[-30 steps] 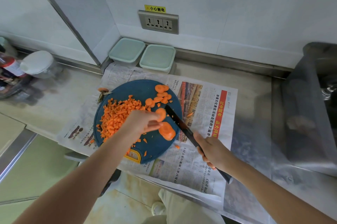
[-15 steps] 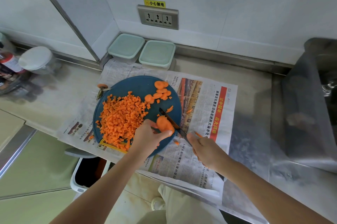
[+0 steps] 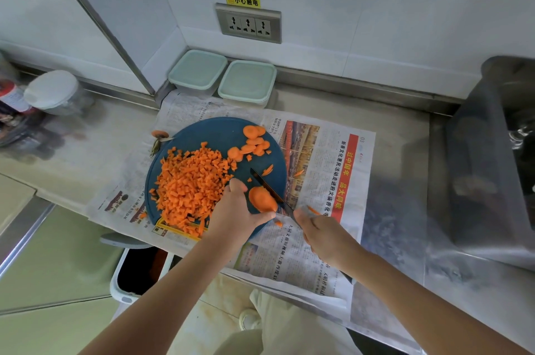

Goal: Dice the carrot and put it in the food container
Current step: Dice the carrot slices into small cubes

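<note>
A round blue cutting board [image 3: 214, 132] lies on newspaper. A heap of diced carrot [image 3: 191, 181] covers its left half, and several carrot slices [image 3: 252, 142] lie at its far right. My left hand [image 3: 236, 214] pinches a thick carrot piece [image 3: 262, 199] at the board's near right edge. My right hand [image 3: 324, 234] grips the handle of a black knife [image 3: 269, 188], whose blade rests against the right side of that piece. Two lidded pale green food containers [image 3: 198, 69] [image 3: 247, 81] stand against the back wall.
Newspaper [image 3: 324, 169] covers the counter under the board. A carrot top [image 3: 159, 134] lies left of the board. A white-lidded jar [image 3: 55, 91] stands at the far left. An open bin [image 3: 139, 270] sits below the counter edge. A plastic-covered sink [image 3: 492, 152] is on the right.
My left hand drew back from the diced heap with the thick carrot piece to the board's near right edge. The knife moved in beside it, blade against the piece.
</note>
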A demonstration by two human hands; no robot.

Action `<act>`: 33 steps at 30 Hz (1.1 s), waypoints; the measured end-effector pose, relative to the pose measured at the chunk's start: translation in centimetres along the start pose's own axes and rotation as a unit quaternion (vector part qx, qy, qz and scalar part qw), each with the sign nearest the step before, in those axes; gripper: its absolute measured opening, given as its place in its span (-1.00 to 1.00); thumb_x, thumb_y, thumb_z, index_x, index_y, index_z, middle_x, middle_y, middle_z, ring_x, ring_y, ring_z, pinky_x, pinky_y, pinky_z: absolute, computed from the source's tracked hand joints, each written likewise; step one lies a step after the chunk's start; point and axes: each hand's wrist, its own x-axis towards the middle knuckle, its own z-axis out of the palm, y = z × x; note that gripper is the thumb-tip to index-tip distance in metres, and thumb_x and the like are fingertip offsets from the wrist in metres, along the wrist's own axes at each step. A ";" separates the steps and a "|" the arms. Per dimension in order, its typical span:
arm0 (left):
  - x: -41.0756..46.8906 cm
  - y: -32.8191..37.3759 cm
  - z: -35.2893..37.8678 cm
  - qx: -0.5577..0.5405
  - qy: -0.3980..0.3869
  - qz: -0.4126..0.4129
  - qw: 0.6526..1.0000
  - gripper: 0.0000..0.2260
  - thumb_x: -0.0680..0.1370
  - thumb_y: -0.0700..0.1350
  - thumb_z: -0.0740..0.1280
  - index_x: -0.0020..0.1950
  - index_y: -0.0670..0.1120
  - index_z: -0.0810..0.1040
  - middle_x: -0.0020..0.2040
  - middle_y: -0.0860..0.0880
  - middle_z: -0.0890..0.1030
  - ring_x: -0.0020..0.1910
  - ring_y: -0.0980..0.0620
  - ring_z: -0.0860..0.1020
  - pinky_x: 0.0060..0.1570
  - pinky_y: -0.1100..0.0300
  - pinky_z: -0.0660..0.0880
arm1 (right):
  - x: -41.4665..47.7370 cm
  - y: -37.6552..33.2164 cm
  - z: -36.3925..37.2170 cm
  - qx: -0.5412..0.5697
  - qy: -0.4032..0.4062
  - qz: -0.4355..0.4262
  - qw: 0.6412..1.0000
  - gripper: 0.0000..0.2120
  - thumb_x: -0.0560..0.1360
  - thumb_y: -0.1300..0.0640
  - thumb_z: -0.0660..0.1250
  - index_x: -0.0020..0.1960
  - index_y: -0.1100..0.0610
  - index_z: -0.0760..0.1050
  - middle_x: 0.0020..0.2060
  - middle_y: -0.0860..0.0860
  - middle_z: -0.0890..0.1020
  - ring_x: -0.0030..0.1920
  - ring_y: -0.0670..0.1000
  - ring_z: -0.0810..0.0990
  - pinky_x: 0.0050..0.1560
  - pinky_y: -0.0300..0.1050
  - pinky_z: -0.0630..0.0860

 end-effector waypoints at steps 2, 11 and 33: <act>0.0 0.1 0.6 -0.021 -0.010 0.005 1.000 -0.23 0.35 0.15 0.52 0.37 -0.17 0.27 0.24 -0.08 0.37 0.14 -0.07 0.49 0.00 0.19 0.43 | -0.1 -0.2 0.0 -0.005 0.002 -0.003 1.000 -0.46 0.63 -0.17 -0.02 -0.42 0.11 0.22 -0.56 -0.01 0.21 -0.62 -0.09 0.18 -0.52 -0.22 0.17; 1.2 0.4 1.5 -0.011 0.004 0.015 1.000 -0.24 0.45 0.07 0.46 0.50 -0.23 0.21 0.33 -0.18 0.36 0.22 -0.09 0.46 0.17 0.25 0.35 | 0.2 -1.6 0.7 -0.027 0.017 -0.013 0.999 -0.39 0.65 -0.16 -0.06 -0.50 0.11 0.19 -0.62 -0.04 0.23 -0.63 -0.08 0.23 -0.36 -0.13 0.31; 0.1 -1.3 1.7 -0.032 0.076 0.079 0.993 -0.47 0.57 0.09 0.27 0.45 -0.16 0.34 0.00 -0.10 0.66 -0.06 0.00 0.62 -0.11 0.24 0.46 | -0.1 -2.1 1.3 -0.025 0.023 0.003 0.999 -0.42 0.65 -0.15 -0.05 -0.47 0.10 0.17 -0.61 -0.04 0.20 -0.68 -0.12 0.20 -0.49 -0.28 0.20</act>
